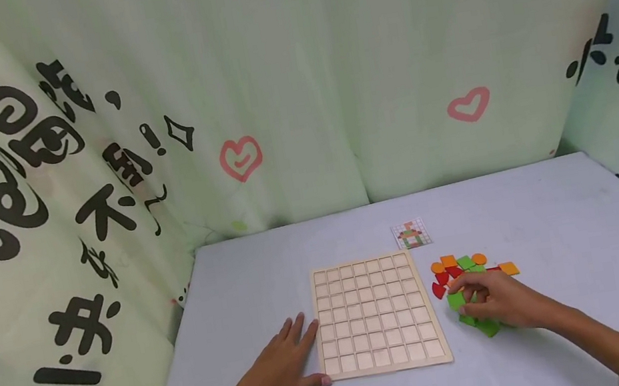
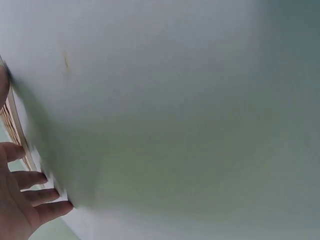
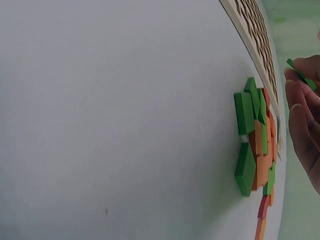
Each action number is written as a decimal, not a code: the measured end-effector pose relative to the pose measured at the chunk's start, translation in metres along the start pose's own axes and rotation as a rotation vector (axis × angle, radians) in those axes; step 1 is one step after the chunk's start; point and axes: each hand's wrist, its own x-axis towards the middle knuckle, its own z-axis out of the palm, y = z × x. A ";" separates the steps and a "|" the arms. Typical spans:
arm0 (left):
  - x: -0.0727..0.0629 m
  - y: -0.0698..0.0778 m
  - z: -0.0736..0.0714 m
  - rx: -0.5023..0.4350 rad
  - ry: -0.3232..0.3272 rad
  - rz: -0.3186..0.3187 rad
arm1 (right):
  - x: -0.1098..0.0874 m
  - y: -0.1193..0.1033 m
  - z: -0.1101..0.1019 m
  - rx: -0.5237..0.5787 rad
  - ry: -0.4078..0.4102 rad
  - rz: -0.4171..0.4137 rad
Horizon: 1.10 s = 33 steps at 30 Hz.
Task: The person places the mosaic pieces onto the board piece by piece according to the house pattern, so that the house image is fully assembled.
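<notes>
A square wooden grid board (image 1: 386, 368) lies on the white table. My left hand (image 1: 288, 366) touches its left edge with the fingers spread, the thumb at the near corner. In the left wrist view, fingertips (image 2: 37, 177) show beside the board's rim (image 2: 17, 125). To the board's right, my right hand (image 1: 499, 299) hovers over a loose pile of coloured tiles. It pinches a thin green tile (image 3: 311, 84) between thumb and fingers, clear of the pile in the right wrist view. Under and around that hand lie green tiles (image 1: 487, 327), orange tiles (image 1: 508, 269) and red pieces (image 1: 438, 290).
A small card (image 1: 411, 233) with a coloured block figure on a grid lies behind the board's far right corner. The white table (image 1: 583, 230) extends to both sides. A pale green curtain (image 1: 293, 87) with black lettering and pink hearts hangs behind and at the sides.
</notes>
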 end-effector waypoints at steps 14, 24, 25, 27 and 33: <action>-0.003 0.000 -0.001 -0.019 0.010 -0.010 | 0.020 -0.030 0.043 0.032 -0.080 -0.032; -0.001 0.002 -0.004 -0.035 0.002 -0.017 | 0.035 -0.051 0.069 0.073 -0.139 -0.052; -0.001 0.002 -0.004 -0.035 0.002 -0.016 | 0.036 -0.053 0.072 0.075 -0.142 -0.051; -0.001 0.002 -0.005 -0.034 0.005 -0.014 | 0.039 -0.056 0.078 0.076 -0.145 -0.052; 0.000 0.001 -0.006 -0.046 -0.003 -0.014 | 0.049 -0.066 0.102 0.059 -0.169 -0.094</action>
